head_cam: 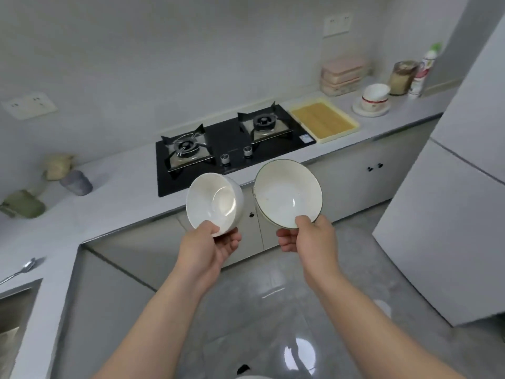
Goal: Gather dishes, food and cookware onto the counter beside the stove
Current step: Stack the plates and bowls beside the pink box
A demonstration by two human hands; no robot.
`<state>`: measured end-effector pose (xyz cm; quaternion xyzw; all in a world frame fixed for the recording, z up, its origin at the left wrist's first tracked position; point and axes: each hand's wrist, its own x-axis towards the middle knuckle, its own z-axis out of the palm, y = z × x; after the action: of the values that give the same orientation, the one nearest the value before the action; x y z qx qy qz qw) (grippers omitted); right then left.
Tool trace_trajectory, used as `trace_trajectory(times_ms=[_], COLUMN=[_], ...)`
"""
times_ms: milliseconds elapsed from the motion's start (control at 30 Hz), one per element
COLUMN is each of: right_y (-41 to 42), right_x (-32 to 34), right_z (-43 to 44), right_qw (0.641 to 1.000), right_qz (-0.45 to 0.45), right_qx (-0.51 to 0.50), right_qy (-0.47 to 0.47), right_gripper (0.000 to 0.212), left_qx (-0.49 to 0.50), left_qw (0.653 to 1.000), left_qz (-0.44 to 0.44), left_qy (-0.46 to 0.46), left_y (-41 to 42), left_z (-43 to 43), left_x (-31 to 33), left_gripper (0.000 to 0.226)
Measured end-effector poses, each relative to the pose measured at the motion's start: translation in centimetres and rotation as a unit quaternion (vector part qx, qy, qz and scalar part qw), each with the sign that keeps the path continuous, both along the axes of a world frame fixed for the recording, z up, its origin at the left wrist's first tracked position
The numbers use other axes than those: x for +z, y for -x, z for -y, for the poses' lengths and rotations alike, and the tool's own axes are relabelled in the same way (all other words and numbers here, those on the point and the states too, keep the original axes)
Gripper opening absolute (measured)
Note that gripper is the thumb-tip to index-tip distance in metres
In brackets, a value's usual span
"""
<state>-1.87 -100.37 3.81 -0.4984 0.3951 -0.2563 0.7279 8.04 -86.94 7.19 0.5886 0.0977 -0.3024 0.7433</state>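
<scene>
Just in front of the gas stove (232, 149), off the bench (123, 192): left grip (209, 248) pinches rim of plain white bowl (216, 203); right grip (310, 237) pinches rim of wider dark-rimmed bowl (287, 192). Both bowls tilted, just apart, held over floor (273, 296).

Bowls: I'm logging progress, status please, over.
Left hand grips plain white bowl; right hand grips dark-rimmed bowl. Both held short of counter. Yellow tray sits right of stove.

Pale grey wall (164, 50) with sockets (28, 105); glossy grey floor (259, 310); white cabinet doors (355, 173); tall white fridge (451, 214)
</scene>
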Motion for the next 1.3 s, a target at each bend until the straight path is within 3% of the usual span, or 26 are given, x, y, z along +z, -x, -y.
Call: trace_trajectory(times_ms=[200, 467, 700, 933, 1200, 1300], right_y=[0.6, -2.9, -4.3, -4.8, -7.2, -9.0], right_x=[-1.7, -0.7, -0.9, -2.5, -1.6, -1.9], right_z=[11.0, 27.0, 38.0, 51.9, 64.5, 68.3], right_qw=[0.995, 0.98, 0.968, 0.974, 0.98, 0.982], right_qz=[-0.034, -0.051, -0.064, -0.073, -0.075, -0.069], right_qx=[-0.098, -0.192, -0.241, -0.215, -0.178, -0.161], right_qy=[-0.007, 0.004, -0.018, -0.029, -0.035, -0.069], right_gripper=[0.027, 0.028, 0.029, 0.027, 0.019, 0.025], left_qx=[-0.1, -0.232, -0.301, -0.277, -0.222, -0.195], left_qw=[0.995, 0.972, 0.954, 0.96, 0.974, 0.979], left_qz=[-0.009, -0.025, 0.008, 0.025, 0.028, 0.029], left_qy=[-0.021, 0.0, -0.003, -0.016, -0.041, -0.054], left_y=[-2.8, -9.0, -12.2, -13.7, -15.1, -16.1], left_z=[13.2, 33.7, 48.5, 62.5, 72.9, 75.6], left_x=[-1.0, -1.4, 0.1, -0.9, -0.3, -0.6], left_gripper=[0.016, 0.029, 0.03, 0.025, 0.027, 0.024])
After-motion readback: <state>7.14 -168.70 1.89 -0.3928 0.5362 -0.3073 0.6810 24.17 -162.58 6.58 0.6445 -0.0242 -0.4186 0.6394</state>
